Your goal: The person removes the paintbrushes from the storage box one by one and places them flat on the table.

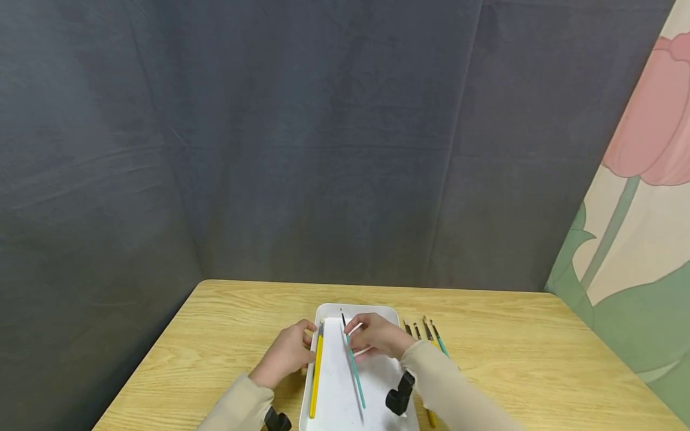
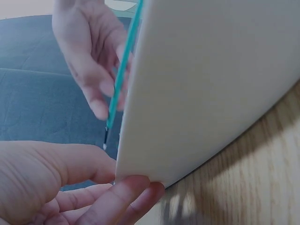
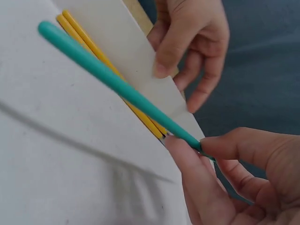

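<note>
My right hand (image 1: 380, 334) pinches a teal-handled paintbrush (image 1: 354, 368) between thumb and fingers near its dark ferrule. The brush is held above a white rectangular tray (image 1: 335, 395), its bristles pointing to the far side and its handle end toward me. In the right wrist view, the teal handle (image 3: 112, 80) casts a shadow on the tray floor. My left hand (image 1: 288, 354) grips the tray's left wall, thumb at the rim and fingers outside, as the left wrist view shows. Two yellow-handled paintbrushes (image 1: 317, 374) lie side by side in the tray along that wall.
Several more paintbrushes (image 1: 441, 344) lie on the wooden table (image 1: 517, 359) just right of the tray, partly hidden under my right forearm. A dark grey cloth (image 1: 323, 149) hangs behind the table. A wall with a painted tulip (image 1: 652, 120) stands at the right.
</note>
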A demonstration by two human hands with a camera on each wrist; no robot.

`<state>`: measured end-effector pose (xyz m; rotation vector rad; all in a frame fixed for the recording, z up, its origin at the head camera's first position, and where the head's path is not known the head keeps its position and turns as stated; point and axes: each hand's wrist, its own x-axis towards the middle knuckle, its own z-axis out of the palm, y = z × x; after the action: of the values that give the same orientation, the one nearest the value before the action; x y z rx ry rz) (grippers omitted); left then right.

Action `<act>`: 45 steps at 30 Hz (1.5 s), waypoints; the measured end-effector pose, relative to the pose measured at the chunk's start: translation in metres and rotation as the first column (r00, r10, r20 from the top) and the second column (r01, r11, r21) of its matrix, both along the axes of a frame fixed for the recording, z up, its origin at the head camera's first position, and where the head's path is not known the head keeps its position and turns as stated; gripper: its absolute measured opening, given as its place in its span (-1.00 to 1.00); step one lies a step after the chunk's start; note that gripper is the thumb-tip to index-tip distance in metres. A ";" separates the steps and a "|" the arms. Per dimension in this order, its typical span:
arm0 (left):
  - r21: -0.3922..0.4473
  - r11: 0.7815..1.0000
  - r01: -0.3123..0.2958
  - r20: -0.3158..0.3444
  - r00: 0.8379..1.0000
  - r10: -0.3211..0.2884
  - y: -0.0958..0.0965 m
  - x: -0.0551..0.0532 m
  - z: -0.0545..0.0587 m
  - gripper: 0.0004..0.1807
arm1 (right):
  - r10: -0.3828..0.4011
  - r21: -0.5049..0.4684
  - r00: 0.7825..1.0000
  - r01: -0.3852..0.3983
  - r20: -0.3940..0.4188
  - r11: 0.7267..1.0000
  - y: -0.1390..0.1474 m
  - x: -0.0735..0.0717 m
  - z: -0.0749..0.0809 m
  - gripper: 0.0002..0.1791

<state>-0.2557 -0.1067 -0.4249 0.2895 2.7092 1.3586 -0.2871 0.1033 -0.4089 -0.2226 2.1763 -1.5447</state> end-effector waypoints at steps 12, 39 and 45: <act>0.019 1.000 0.009 0.002 1.000 -0.009 0.000 0.002 0.001 -0.44 | 0.078 -0.219 0.996 -0.068 0.038 0.973 0.063 0.021 0.016 -0.59; 0.018 1.000 -0.002 0.017 1.000 0.002 0.000 0.003 0.003 -0.45 | 0.079 -0.198 0.996 -0.083 -0.029 0.977 0.186 0.033 0.019 -0.75; 0.019 1.000 0.002 0.016 1.000 -0.002 0.000 0.003 0.003 -0.45 | 0.068 -0.177 0.998 -0.068 -0.006 0.982 0.204 0.025 0.008 -0.72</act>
<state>-0.2523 -0.1063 -0.4217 0.2813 2.6842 1.3806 -0.2622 0.3070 -0.4004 -0.3502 2.0099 -1.6992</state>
